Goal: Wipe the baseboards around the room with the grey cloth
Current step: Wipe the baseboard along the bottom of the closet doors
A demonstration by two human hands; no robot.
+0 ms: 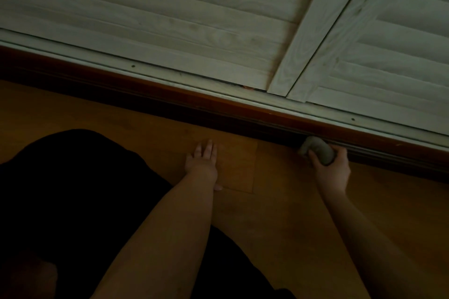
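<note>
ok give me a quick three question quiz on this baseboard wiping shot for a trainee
1. True or false: the left hand grips the grey cloth.
2. Multiple choice: what does the cloth touch? A) the louvred doors B) the dark baseboard C) only the wooden floor
3. Fill in: the left hand lies flat, fingers straight, on the ____.

Key
1. False: the right hand grips the bunched cloth.
2. B: it is pressed against the baseboard, just above the floor.
3. Floor.
</note>
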